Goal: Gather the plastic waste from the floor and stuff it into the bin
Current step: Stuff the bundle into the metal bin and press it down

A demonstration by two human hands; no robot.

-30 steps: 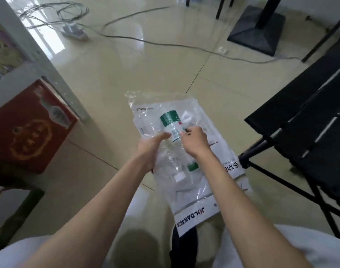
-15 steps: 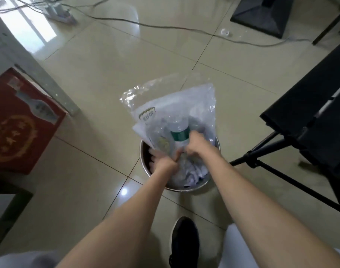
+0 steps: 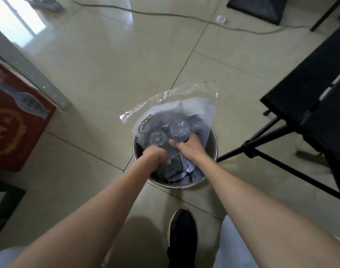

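A round metal bin stands on the tiled floor in front of my feet. A bundle of clear plastic bags sticks out of its far side, the top flap rising above the rim. Two clear plastic bottles point bottom-up inside the bundle. My left hand is closed on the plastic at the bin's left side. My right hand grips the bundle by the larger bottle. Crumpled printed plastic lies lower in the bin between my wrists.
A red box sits at the left beside a grey metal post. A black folding table with thin legs stands close on the right. Cables and a small clear cap lie on the far floor. My black shoe is near the bin.
The plastic bundle, held up in front of me a second ago, has come down into the bin. Both hands have pushed lower, and the bottles now show their bottoms.
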